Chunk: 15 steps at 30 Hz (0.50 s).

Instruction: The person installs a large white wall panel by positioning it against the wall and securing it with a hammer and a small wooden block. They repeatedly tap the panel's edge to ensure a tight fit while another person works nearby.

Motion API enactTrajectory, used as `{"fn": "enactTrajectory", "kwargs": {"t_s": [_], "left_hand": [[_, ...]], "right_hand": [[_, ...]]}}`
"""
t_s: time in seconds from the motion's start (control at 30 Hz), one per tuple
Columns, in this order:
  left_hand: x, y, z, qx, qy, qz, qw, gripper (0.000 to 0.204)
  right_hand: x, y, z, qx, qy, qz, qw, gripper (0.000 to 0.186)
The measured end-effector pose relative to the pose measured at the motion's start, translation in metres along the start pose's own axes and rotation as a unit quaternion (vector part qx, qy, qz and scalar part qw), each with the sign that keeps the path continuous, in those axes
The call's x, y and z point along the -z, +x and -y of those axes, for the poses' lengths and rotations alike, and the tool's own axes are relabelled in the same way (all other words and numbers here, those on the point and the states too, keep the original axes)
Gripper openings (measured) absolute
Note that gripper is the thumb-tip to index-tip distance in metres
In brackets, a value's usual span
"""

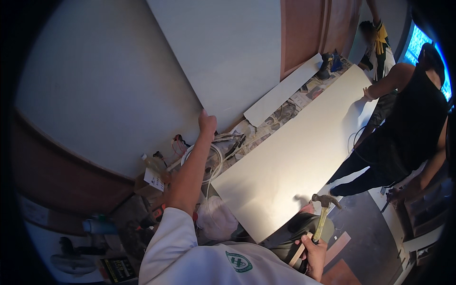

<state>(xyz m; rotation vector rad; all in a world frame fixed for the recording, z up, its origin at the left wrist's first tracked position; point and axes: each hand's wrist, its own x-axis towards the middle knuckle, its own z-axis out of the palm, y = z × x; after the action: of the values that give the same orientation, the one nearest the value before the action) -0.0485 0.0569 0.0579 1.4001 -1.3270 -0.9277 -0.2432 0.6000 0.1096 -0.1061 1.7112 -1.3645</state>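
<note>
The left hand (207, 124) has its fingers curled in and looks clamped on the left edge of a tall white panel (228, 52), near its lower corner; the fingertips themselves are hidden. The panel rises above and to the right of these fingers. The right hand (313, 254) is wrapped around a claw hammer (320, 223) and a thin wooden strip (300, 251) together, with the hammer's head standing above the fingers.

The panel looks flat and stiff, probably awkward for its breadth more than fragile, though its corners could chip; two well-spread holds on opposite edges would steady it better than one near a corner. Its smooth face likely offers little grip. The hammer should feel head-heavy, so the lower handle suits a swing and a hold nearer the head gives control. The strip looks light and rigid.

Just below the left fingers is a coil of white cable (217, 164), with a cardboard box (151, 180) farther down to the left. Between the two hands and out to the right lies a long white board (294, 161). At its far end, well beyond the right fingers, a co-worker in a black top (403, 109) has a hand (368, 94) at the board's edge.
</note>
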Motion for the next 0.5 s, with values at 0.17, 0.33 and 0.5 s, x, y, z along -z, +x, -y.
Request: {"fn": "enactTrajectory", "kwargs": {"t_s": [0.17, 0.33, 0.5], "left_hand": [[0.017, 0.020, 0.003, -0.059, 0.016, 0.018, 0.998, 0.041], [0.021, 0.017, -0.025, -0.056, -0.019, 0.030, 0.998, 0.048], [0.017, 0.016, -0.010, -0.116, 0.016, -0.021, 0.993, 0.068]], "right_hand": [[-0.005, -0.007, -0.015, 0.014, 0.000, -0.012, 1.000, 0.021], [-0.016, -0.019, -0.023, 0.019, 0.005, -0.028, 0.999, 0.022], [-0.022, -0.029, -0.027, 0.014, 0.005, -0.031, 0.999, 0.022]]}}
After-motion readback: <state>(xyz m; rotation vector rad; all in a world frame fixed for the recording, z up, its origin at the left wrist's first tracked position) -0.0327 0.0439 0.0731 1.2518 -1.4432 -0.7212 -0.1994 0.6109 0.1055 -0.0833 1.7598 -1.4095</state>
